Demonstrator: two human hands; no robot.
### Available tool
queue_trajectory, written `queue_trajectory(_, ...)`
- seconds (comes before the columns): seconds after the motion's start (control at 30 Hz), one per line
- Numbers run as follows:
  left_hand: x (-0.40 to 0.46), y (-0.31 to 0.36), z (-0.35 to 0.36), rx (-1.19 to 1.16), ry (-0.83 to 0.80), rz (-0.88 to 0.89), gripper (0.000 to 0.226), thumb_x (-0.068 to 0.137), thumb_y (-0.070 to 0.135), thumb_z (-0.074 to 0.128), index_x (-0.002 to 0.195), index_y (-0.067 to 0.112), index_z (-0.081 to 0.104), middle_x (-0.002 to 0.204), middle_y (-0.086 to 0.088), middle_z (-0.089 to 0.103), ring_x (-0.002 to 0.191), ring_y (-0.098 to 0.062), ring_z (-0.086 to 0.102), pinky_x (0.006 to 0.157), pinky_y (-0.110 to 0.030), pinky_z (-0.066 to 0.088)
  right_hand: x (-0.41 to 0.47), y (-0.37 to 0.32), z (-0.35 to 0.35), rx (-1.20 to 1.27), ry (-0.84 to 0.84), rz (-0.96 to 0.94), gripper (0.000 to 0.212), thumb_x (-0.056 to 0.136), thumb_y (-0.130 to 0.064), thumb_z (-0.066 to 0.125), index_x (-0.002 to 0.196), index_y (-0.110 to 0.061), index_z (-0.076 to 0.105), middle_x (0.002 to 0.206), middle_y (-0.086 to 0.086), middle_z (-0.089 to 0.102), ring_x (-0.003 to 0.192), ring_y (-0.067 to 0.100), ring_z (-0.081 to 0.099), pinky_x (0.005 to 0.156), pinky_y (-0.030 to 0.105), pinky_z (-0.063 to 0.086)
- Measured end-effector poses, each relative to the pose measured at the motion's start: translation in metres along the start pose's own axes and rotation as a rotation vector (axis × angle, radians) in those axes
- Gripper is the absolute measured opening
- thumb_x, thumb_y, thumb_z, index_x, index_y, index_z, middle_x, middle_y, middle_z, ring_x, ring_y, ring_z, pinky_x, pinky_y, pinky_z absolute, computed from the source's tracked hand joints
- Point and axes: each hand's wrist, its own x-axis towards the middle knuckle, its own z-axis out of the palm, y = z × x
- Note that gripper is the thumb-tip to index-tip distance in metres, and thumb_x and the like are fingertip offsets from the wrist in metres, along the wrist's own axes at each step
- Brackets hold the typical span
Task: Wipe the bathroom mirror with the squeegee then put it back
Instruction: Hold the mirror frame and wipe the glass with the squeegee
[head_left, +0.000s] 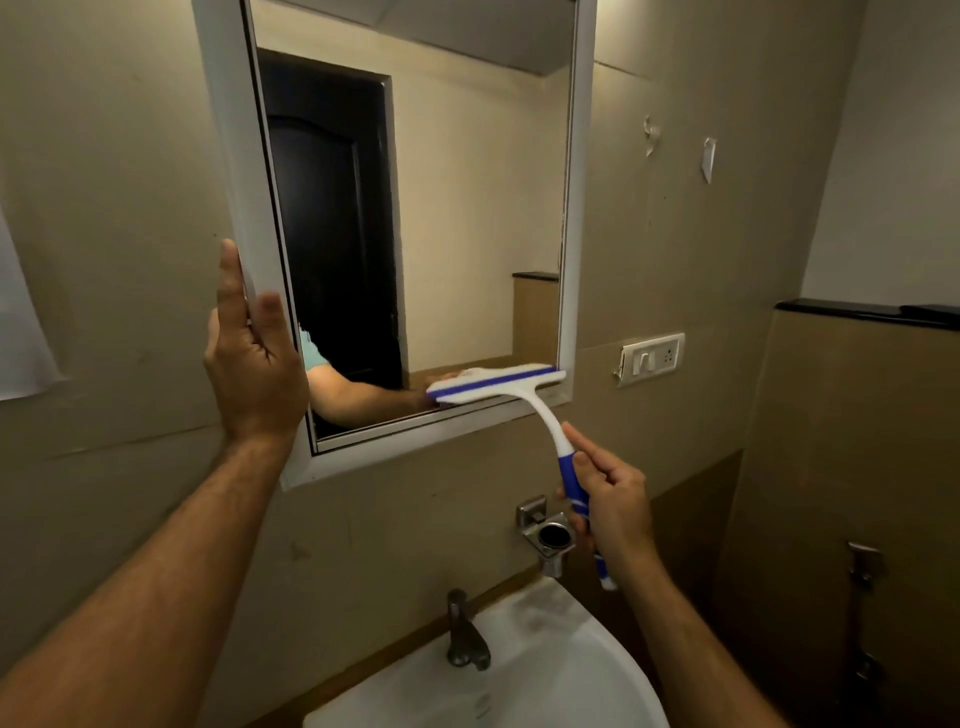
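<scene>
A white-framed mirror (467, 208) hangs tilted on the beige wall. The white and blue squeegee (498, 384) has its blade pressed flat on the glass at the mirror's bottom right corner, just above the lower frame. My right hand (613, 499) grips its blue handle below the mirror. My left hand (249, 358) holds the mirror's left frame edge, thumb on the front and fingers along the outer side. The glass reflects a dark door and my arm.
A white sink (550, 670) with a metal tap (465, 634) sits below. A chrome holder (545, 535) is fixed to the wall beside my right hand. A switch plate (652, 358) is to the mirror's right. A dark ledge (867, 312) tops the right wall.
</scene>
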Motion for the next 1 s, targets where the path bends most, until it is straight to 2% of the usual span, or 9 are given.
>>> queue_trajectory(0.07,-0.001,0.001,0.0,0.007,-0.004,-0.003,0.049,0.104,0.045,0.031,0.151,0.034,0.025,0.119,-0.02,0.061,0.097,-0.028,0.061,0.077,-0.022,0.041,0.005,-0.011,0.005,0.014,-0.003,-0.033,0.029,0.098,-0.024,0.046,0.117,-0.043,0.06,0.105,0.016,0.065,0.059,0.011,0.055,0.042,0.017,0.044)
queue_trajectory(0.23,0.0,-0.001,-0.001,-0.001,0.006,-0.011,0.051,0.102,0.05,0.03,0.151,0.036,0.025,0.121,-0.019,0.061,0.101,-0.032,0.061,0.082,-0.031,0.046,0.008,-0.011,0.014,0.043,0.015,-0.046,0.029,0.099,-0.025,0.046,0.113,-0.046,0.06,0.107,0.017,0.065,0.057,0.01,0.054,0.041,0.017,0.043)
queue_trajectory(0.43,0.0,-0.001,0.001,-0.007,-0.001,-0.028,0.05,0.103,0.05,0.029,0.151,0.037,0.024,0.121,-0.018,0.061,0.099,-0.03,0.062,0.081,-0.029,0.046,-0.001,0.006,0.001,0.017,0.005,0.029,0.029,0.098,-0.023,0.048,0.115,-0.041,0.063,0.116,0.016,0.062,0.068,0.018,0.059,0.042,0.016,0.046)
queue_trajectory(0.6,-0.001,-0.002,0.0,-0.01,-0.001,-0.031,0.051,0.102,0.051,0.029,0.15,0.037,0.025,0.117,-0.021,0.061,0.098,-0.034,0.06,0.081,-0.033,0.046,0.008,-0.022,0.005,0.026,-0.064,-0.078,0.031,0.099,-0.027,0.044,0.12,-0.042,0.06,0.103,0.018,0.064,0.049,0.003,0.055,0.041,0.017,0.042)
queue_trajectory(0.67,-0.001,-0.001,0.0,-0.013,-0.009,-0.027,0.051,0.102,0.052,0.029,0.15,0.039,0.024,0.118,-0.022,0.061,0.1,-0.035,0.06,0.082,-0.034,0.046,0.017,-0.036,0.012,0.032,-0.056,-0.125,0.032,0.099,-0.03,0.044,0.124,-0.042,0.059,0.094,0.015,0.065,0.047,0.003,0.052,0.04,0.018,0.04)
queue_trajectory(0.77,-0.001,0.001,-0.002,-0.005,-0.023,-0.023,0.049,0.104,0.044,0.031,0.151,0.036,0.024,0.114,-0.023,0.06,0.095,-0.032,0.06,0.076,-0.023,0.04,0.026,-0.041,0.016,0.063,-0.021,-0.136,0.033,0.1,-0.03,0.044,0.127,-0.041,0.058,0.088,0.014,0.065,0.048,0.008,0.049,0.039,0.02,0.039)
queue_trajectory(0.83,-0.002,0.001,-0.002,0.005,-0.025,-0.021,0.048,0.104,0.041,0.032,0.151,0.036,0.024,0.11,-0.022,0.061,0.091,-0.031,0.059,0.074,-0.02,0.036,0.022,-0.031,0.013,0.067,-0.016,-0.114,0.032,0.1,-0.029,0.044,0.123,-0.043,0.06,0.094,0.017,0.065,0.05,0.008,0.05,0.039,0.019,0.039)
queue_trajectory(0.93,-0.003,0.0,-0.002,0.003,-0.021,-0.032,0.047,0.104,0.043,0.031,0.15,0.039,0.023,0.113,-0.021,0.061,0.095,-0.031,0.06,0.077,-0.022,0.038,0.013,-0.011,0.005,0.041,-0.021,-0.067,0.031,0.1,-0.025,0.044,0.116,-0.044,0.061,0.109,0.021,0.063,0.056,0.01,0.053,0.041,0.018,0.042)
queue_trajectory(1.0,-0.003,0.0,-0.002,0.001,-0.018,-0.039,0.047,0.104,0.042,0.032,0.15,0.039,0.024,0.115,-0.019,0.061,0.097,-0.03,0.06,0.077,-0.023,0.039,0.01,-0.011,0.002,0.04,-0.028,-0.065,0.031,0.099,-0.024,0.044,0.115,-0.043,0.062,0.107,0.023,0.063,0.056,0.01,0.053,0.041,0.018,0.042)
